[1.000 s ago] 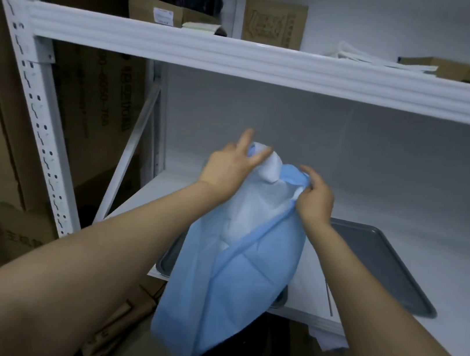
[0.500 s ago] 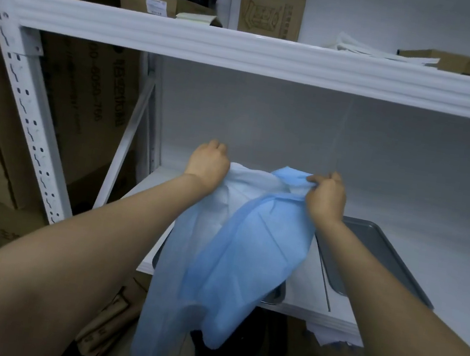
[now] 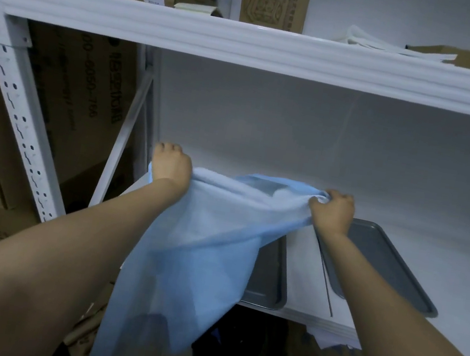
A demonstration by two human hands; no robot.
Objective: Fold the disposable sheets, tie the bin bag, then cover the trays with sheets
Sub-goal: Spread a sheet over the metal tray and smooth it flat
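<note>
Sheet hid most of left tray; left hand and right hand gripped its top edge, farther apart than before

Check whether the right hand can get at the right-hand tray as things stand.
Probably yes. The right hand appears just over the far corner of the right-hand tray, with nothing between them. But it grips the blue sheet, so the sheet would come along.
</note>
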